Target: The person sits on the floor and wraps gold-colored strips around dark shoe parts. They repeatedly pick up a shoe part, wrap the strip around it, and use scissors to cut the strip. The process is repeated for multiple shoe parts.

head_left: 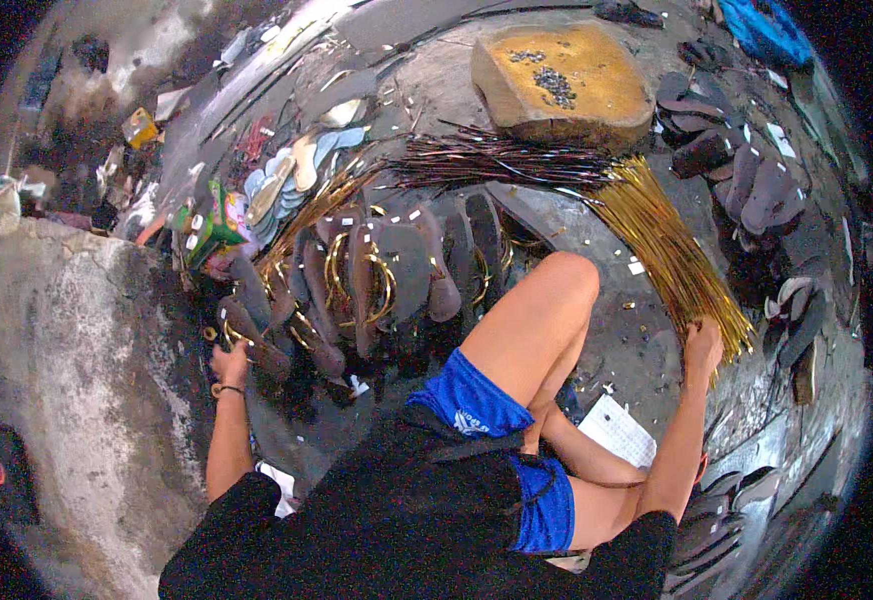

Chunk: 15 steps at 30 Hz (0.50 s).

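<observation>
At the left, my left hand (229, 366) closes on the near end of a dark shoe sole (255, 343) that has a thin gold strip on it. A small gold ring-like piece (209, 333) shows beside its fingertips. My right hand (703, 345) is at the right, its fingers bent and pressed on the near ends of a spread bundle of long gold strips (662, 235). How many strips the fingers hold is too small to tell. In front of me stands a row of dark soles (407, 265), several with curved gold strips (337, 270) on them.
A yellowish block (567, 85) with small dark bits on top stands beyond a bundle of dark strips (492, 160). Pale blue and beige insoles (302, 165) lie at the far left near a green packet (219, 225). More dark soles (762, 190) lie right. A white sheet (617, 432) lies by my leg.
</observation>
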Motion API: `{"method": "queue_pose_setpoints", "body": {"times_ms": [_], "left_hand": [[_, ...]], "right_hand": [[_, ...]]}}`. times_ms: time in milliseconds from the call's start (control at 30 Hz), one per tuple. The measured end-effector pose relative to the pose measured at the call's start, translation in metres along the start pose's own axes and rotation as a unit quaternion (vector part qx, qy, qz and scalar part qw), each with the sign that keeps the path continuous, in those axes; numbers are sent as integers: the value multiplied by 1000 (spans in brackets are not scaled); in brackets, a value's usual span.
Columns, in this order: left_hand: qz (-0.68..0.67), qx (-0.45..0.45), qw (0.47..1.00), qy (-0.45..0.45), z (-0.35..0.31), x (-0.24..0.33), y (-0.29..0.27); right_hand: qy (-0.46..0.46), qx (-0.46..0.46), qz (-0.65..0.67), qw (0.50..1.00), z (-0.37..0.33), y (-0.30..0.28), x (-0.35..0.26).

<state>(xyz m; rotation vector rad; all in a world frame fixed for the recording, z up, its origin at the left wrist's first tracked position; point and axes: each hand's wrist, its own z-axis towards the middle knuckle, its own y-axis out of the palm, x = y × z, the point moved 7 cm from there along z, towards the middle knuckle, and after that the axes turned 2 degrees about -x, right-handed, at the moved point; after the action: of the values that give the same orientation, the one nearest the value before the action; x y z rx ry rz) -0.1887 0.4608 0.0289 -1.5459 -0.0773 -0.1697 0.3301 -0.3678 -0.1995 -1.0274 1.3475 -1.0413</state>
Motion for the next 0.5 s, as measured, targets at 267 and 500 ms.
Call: {"method": "queue_pose_setpoints", "body": {"times_ms": [267, 500], "left_hand": [[-245, -34, 784, 569, -265, 367, -8], [-158, -875, 396, 230, -591, 371, 127]], "right_hand": [[-11, -27, -59, 998, -88, -52, 14], [187, -142, 379, 895, -266, -154, -107]]}}
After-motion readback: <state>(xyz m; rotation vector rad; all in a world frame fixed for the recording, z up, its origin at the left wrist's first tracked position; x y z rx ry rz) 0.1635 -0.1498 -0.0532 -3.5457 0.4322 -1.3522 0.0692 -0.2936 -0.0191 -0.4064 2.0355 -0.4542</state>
